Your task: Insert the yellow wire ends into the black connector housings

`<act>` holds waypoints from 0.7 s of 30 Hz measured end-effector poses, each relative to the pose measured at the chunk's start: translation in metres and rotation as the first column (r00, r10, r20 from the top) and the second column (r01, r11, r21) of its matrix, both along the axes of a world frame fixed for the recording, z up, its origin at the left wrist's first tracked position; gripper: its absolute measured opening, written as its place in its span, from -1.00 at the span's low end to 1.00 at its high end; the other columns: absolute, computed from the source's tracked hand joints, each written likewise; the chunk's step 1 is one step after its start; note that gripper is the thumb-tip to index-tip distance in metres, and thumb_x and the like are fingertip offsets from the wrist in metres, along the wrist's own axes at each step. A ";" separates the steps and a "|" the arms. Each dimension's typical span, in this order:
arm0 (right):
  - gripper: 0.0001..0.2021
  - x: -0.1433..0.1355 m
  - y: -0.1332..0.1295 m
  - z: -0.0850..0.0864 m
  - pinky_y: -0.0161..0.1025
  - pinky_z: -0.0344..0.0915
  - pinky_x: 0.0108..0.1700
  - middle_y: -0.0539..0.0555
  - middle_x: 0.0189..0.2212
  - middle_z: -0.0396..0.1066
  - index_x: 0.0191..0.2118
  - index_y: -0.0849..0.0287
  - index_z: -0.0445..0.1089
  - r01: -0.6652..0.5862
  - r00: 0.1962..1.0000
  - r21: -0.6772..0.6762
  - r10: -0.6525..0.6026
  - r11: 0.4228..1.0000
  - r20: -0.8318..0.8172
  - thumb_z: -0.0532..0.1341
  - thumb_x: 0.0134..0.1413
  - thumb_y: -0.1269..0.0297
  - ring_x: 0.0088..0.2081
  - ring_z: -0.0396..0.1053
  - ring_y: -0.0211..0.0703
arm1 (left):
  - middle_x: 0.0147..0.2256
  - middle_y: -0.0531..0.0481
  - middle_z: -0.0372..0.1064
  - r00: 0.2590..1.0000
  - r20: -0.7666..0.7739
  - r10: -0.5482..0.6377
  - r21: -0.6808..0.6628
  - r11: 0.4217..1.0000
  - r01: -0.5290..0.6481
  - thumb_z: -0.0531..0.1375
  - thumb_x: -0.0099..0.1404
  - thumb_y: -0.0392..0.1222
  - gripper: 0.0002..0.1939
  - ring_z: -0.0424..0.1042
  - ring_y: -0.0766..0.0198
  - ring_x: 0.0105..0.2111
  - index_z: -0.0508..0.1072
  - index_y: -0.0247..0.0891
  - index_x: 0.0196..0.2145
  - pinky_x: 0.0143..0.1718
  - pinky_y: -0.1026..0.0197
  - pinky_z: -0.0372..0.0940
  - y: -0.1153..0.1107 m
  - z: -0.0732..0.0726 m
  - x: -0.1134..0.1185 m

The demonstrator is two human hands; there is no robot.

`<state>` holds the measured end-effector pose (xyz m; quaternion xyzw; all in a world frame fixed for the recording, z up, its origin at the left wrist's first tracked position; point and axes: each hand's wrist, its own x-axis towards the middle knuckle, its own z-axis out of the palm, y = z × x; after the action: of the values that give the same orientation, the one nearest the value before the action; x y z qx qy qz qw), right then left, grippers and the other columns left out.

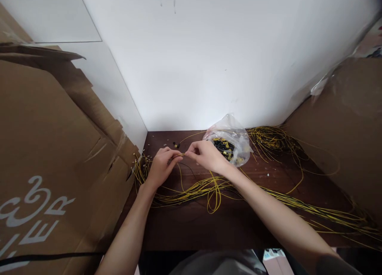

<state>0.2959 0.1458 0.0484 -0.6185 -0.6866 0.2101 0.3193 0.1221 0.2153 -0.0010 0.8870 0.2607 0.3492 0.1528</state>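
My left hand (162, 163) pinches a thin yellow wire (183, 154) over the dark table. Close against it, my right hand (205, 155) grips the same wire between thumb and forefinger. What lies right at the fingertips is too small to make out. Just behind the hands sits a small black and yellow part (177, 146), with a thin yellow strand curving up from near it. A clear plastic bag (240, 141) holding black and yellow parts (224, 147) stands beyond my right hand. Below both hands runs a long bundle of yellow and black wires (193, 190).
A tangled coil of yellow wire (268, 137) lies at the back right. Wire ends with pale tips (140, 165) gather by the left edge. Cardboard boxes flank the dark brown table (191, 231), one on the left (59, 139) and one on the right (343, 135). A white wall (191, 68) rises behind.
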 end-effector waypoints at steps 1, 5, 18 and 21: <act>-0.82 0.003 -0.001 0.000 -0.33 0.09 -0.48 0.00 -0.64 0.33 -0.47 0.24 0.38 -0.017 0.999 -0.017 0.016 1.000 -0.050 0.13 0.04 0.27 -0.59 0.24 -0.35 | -0.45 0.00 0.34 1.000 -0.017 -0.017 0.012 1.000 0.017 0.10 0.26 -0.14 -0.82 0.25 0.28 -0.36 0.43 -0.27 -0.35 -0.25 0.21 0.14 0.000 0.000 -0.001; -0.80 0.010 -0.004 -0.002 -0.35 0.14 -0.50 -0.01 -0.66 0.30 -0.46 0.23 0.33 -0.104 0.972 -0.107 0.078 0.989 -0.224 0.11 0.05 0.21 -0.60 0.26 -0.35 | -0.46 0.01 0.36 0.997 -0.019 -0.079 0.009 0.997 0.079 0.12 0.24 -0.16 -0.83 0.24 0.28 -0.35 0.45 -0.26 -0.40 -0.24 0.20 0.15 0.002 0.001 -0.006; -0.78 0.009 -0.012 -0.006 -0.34 0.13 -0.51 0.02 -0.62 0.37 -0.48 0.23 0.37 0.044 0.952 0.011 -0.038 0.999 -0.304 0.13 0.01 0.18 -0.59 0.21 -0.37 | -0.26 -0.07 0.30 0.988 0.135 -0.074 -0.045 0.996 0.080 0.11 0.23 -0.28 -0.84 0.26 0.24 -0.20 0.51 -0.20 -0.36 -0.18 0.15 0.21 0.006 0.001 -0.010; -0.78 0.012 -0.013 -0.006 -0.34 0.11 -0.51 0.02 -0.59 0.35 -0.48 0.24 0.37 0.084 0.921 0.061 -0.054 0.995 -0.385 0.16 -0.01 0.18 -0.57 0.17 -0.38 | -0.25 -0.08 0.29 0.990 0.124 -0.070 -0.077 0.994 0.080 0.12 0.22 -0.27 -0.84 0.28 0.23 -0.19 0.51 -0.20 -0.37 -0.18 0.16 0.22 0.007 0.000 -0.011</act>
<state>0.3078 0.1328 0.0421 -0.5767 -0.5964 0.2890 0.4777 0.1113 0.2219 -0.0014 0.8664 0.2316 0.3854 0.2174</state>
